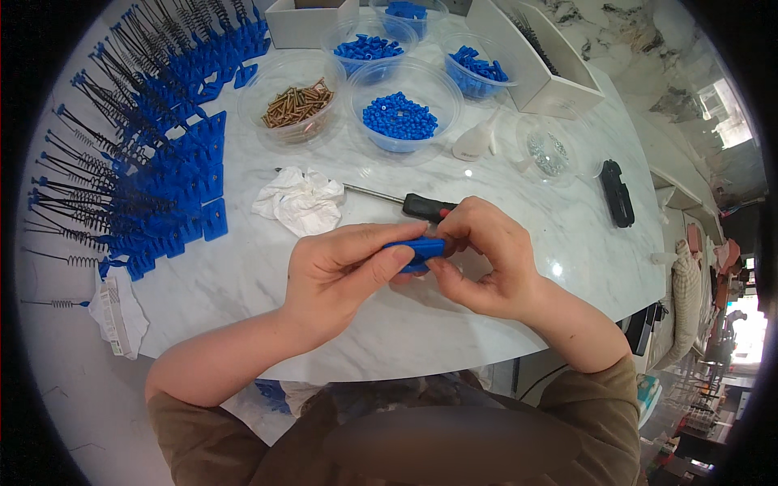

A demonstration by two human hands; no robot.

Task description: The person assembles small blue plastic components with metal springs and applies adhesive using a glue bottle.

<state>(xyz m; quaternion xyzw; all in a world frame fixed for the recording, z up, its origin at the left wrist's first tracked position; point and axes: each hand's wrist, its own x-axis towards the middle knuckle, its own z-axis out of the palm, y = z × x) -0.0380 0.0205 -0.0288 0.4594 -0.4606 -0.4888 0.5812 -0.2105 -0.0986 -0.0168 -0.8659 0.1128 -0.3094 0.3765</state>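
A small blue plastic part (421,253) is between my two hands, above the near middle of the marble table. My left hand (344,271) pinches its left side between thumb and fingers. At its right end my right hand (486,255) has its thumb and fingertips closed on the same part. Fingers cover much of it, so its full shape is hidden. Just beyond my hands lies a screwdriver (421,206) with a black and red handle. Left of its shaft is a crumpled white tissue (301,200).
Many blue assemblies (174,178) with black springs crowd the left side. Clear bowls hold brass-coloured screws (298,104), small blue beads (399,116), blue tubes (480,63) and silvery bits (548,153). A white squeeze bottle (472,144), a black tool (617,193) and a white box (559,95) stand around them.
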